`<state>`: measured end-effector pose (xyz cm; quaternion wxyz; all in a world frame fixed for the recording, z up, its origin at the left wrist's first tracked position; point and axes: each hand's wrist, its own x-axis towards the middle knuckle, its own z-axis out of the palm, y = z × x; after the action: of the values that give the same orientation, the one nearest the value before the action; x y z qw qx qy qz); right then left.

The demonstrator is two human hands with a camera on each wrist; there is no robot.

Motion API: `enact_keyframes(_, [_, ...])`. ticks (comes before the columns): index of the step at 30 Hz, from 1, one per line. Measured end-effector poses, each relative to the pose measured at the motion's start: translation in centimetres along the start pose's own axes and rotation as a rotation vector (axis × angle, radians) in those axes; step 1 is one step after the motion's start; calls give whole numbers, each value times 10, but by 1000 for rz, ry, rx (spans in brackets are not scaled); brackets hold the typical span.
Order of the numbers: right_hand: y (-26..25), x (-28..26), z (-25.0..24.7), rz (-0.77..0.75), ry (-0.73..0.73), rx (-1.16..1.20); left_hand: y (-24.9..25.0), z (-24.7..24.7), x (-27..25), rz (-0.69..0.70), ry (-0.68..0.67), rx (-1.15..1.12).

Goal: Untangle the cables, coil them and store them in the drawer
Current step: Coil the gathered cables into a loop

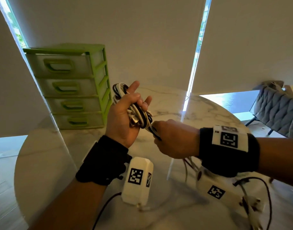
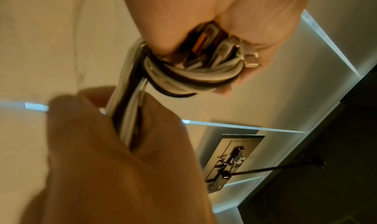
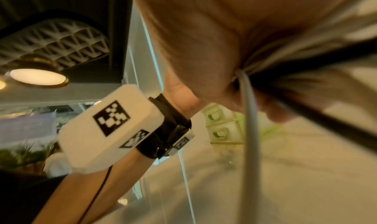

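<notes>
A bundle of white and black cables (image 1: 137, 112) is wound in loops around my left hand (image 1: 126, 117), which is raised palm-up above the table with fingers curled over the coil. In the left wrist view the coil (image 2: 189, 75) shows several plug ends sticking out. My right hand (image 1: 172, 138) sits just right of it, gripping the loose strands (image 1: 155, 131) that run from the coil; the same strands (image 2: 126, 114) pass through that fist. Loose tails (image 1: 189, 165) hang below the right wrist. The green drawer unit (image 1: 71, 90) stands at the table's back left, all drawers closed.
A round marble table (image 1: 184, 110) lies beneath both hands. More cable and a white plug (image 1: 253, 203) lie at its front right. A grey quilted chair (image 1: 278, 110) stands to the far right. Roller blinds cover the windows behind.
</notes>
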<state>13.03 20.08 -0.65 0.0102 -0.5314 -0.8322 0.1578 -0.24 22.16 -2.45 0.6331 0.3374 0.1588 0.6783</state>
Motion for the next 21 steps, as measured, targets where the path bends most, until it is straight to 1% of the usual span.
enact_keyframes(2, [-1, -5, -5, -31, 43, -119, 1, 0, 1, 15, 49, 85])
enact_keyframes(5, [-4, -10, -14, -76, 102, -272, 0, 1, 2, 72, 127, 246])
enact_keyframes(10, [-18, -13, -27, -239, 80, -461, -1, -1, 4, 139, 241, 443])
enact_keyframes(13, [-25, -9, -36, -312, 43, -587, 2, -2, 5, 77, 262, 587])
enact_keyframes(16, [-36, -5, -51, -403, -97, -673, 3, 0, 1, -46, 280, 673])
enact_keyframes(17, [-40, -3, -58, -434, -129, -697, 4, -1, 1, -61, 280, 680])
enact_keyframes(19, [-44, 6, -74, -481, -123, -758, 6, -3, 1, -65, 237, 734])
enact_keyframes(21, [-44, 16, -85, -519, -72, -765, 8, -9, 5, -121, 218, 825])
